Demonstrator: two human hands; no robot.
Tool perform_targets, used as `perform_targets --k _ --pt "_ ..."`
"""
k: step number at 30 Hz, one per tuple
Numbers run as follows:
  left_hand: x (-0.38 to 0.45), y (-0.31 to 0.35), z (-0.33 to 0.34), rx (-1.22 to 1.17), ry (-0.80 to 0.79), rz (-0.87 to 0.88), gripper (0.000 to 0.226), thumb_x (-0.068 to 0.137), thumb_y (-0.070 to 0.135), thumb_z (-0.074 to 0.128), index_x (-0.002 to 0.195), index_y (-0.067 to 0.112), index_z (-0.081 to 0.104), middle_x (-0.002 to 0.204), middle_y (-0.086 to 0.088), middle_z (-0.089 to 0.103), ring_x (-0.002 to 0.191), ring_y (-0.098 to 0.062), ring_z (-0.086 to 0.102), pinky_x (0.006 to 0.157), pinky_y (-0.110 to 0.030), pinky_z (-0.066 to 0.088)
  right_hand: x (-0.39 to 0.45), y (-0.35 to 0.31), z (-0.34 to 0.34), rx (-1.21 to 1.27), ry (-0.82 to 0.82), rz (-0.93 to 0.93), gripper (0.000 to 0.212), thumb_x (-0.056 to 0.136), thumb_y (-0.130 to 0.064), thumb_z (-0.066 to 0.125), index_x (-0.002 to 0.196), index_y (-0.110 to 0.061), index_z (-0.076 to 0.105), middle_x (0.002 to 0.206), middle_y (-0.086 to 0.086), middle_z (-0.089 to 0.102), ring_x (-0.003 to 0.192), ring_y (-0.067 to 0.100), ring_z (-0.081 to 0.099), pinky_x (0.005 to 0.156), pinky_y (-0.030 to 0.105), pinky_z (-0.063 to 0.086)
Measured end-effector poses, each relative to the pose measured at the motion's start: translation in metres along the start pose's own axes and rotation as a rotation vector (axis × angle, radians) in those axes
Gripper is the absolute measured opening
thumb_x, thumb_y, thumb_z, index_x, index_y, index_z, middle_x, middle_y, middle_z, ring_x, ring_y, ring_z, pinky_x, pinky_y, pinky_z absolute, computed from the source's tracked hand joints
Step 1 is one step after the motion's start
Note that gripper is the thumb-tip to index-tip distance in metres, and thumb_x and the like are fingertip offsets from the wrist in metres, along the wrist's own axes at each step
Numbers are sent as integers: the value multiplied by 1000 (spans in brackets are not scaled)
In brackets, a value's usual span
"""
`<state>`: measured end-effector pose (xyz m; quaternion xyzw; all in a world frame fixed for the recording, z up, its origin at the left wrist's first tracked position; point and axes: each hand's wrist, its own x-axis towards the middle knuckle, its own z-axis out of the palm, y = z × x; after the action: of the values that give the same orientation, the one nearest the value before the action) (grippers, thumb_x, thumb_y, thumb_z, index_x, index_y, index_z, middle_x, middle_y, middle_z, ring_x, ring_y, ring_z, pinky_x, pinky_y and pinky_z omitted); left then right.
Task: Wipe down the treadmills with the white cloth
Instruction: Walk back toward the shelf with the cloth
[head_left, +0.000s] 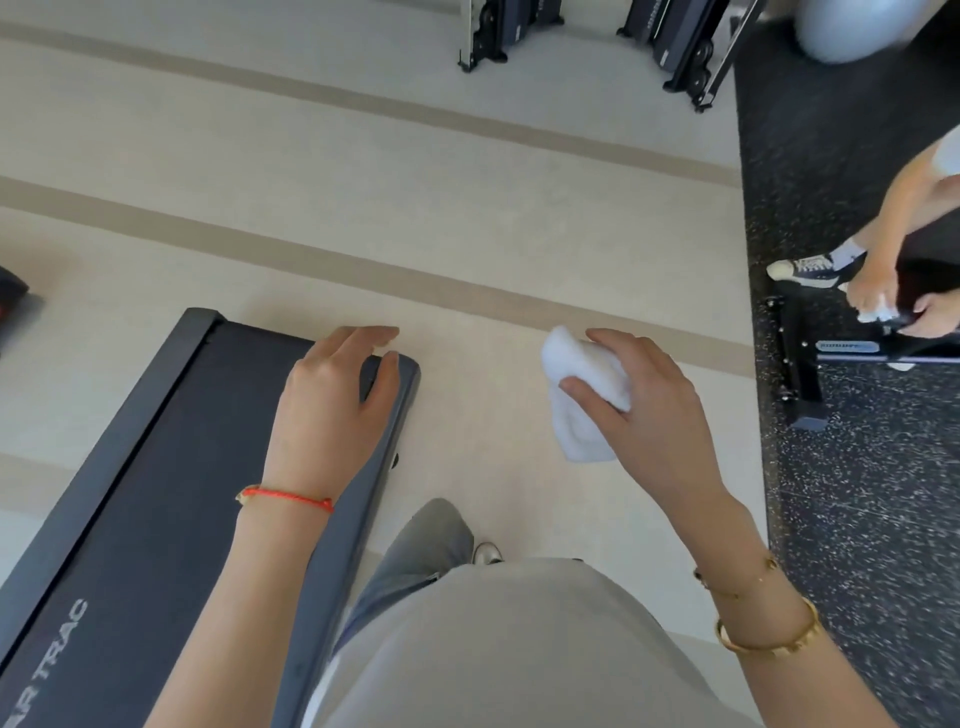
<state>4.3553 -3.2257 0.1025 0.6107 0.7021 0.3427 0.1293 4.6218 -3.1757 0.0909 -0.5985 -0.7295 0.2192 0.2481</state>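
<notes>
Right grip: your right hand (644, 410) pinches the white cloth (582, 400), thumb across the front, fingers curled behind it.
Cloth: it's bunched up and hangs in the air over the pale floor (467, 208), off to the right of the treadmill (156, 441) and not touching it.
Left grip: your left hand (337, 405) is spread and relaxed, holding nothing, over the rear right corner of the treadmill deck; whether it touches the deck, you can't tell from here.
Left wrist: a red string bracelet (291, 496).
Right forearm: two gold bangles (763, 618).
Treadmill: dark belt, grey side rails, rear end pointing away from you, lettering along the left rail.
Below you: grey trouser leg (421, 551) stepping forward beside the right rail.
Far right: another person (893, 260) on the black speckled mat (857, 493) bends over a second machine, a small white cloth in hand.
Top edge: more equipment bases (675, 41) stand on the floor.
</notes>
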Motion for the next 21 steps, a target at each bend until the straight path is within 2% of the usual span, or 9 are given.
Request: perform_targets --k 2,6,8,10,12,13,16,19,21 --pt "28 0 10 1 0 -2 25 95 11 57 118 7 67 108 -5 68 61 -6 41 73 -31 49 30 5 2 11 -4 4 43 88 -50 59 127 -34 51 117 -12 57 106 12 52 80 26 39" --pt "88 -13 31 24 22 14 25 95 12 58 117 8 67 107 -4 68 53 4 31 68 -26 43 94 11 15 17 -24 -2 43 88 -48 61 127 -32 52 117 -12 58 107 12 52 82 28 43" --pt "122 -22 40 35 22 19 25 95 12 57 117 9 67 108 -5 67 56 3 38 67 -27 43 130 12 24 24 -27 -15 43 88 -48 61 127 -32 52 117 -12 58 106 13 53 83 30 45" --pt "160 -32 48 35 12 5 26 95 13 56 118 9 66 110 -6 67 76 -11 59 68 -33 49 172 11 33 21 -32 -33 44 88 -49 60 127 -32 52 117 -11 58 106 14 53 84 29 45" --pt "199 -41 52 42 9 -4 27 96 14 54 119 9 66 111 -6 67 98 -22 64 73 -40 54 217 7 42 17 -36 -50 44 88 -48 61 127 -30 53 116 -10 59 105 15 54 84 30 45" --pt "220 -46 52 45 19 -1 26 95 13 55 119 8 66 111 -7 67 98 -23 64 74 -41 55 240 4 45 19 -36 -58 44 88 -48 62 127 -30 53 116 -10 59 105 16 54 84 30 45" --pt "283 -57 52 64 50 -1 25 95 11 57 118 8 66 110 -7 67 76 -21 56 75 -40 55 311 -6 53 16 -36 -87 44 88 -50 60 127 -31 52 117 -11 59 104 16 54 84 33 46" --pt "351 -70 52 70 68 -11 26 95 12 57 119 8 66 112 -5 67 91 -23 63 81 -39 54 386 -17 62 22 -36 -106 44 88 -52 59 128 -34 51 116 -13 58 104 14 53 82 31 45" --pt "392 -77 53 79 80 -1 25 94 10 58 118 8 67 110 -5 68 77 -15 59 78 -34 52 430 -23 68 26 -31 -113 43 88 -50 60 127 -33 52 117 -12 59 104 14 53 81 29 43"
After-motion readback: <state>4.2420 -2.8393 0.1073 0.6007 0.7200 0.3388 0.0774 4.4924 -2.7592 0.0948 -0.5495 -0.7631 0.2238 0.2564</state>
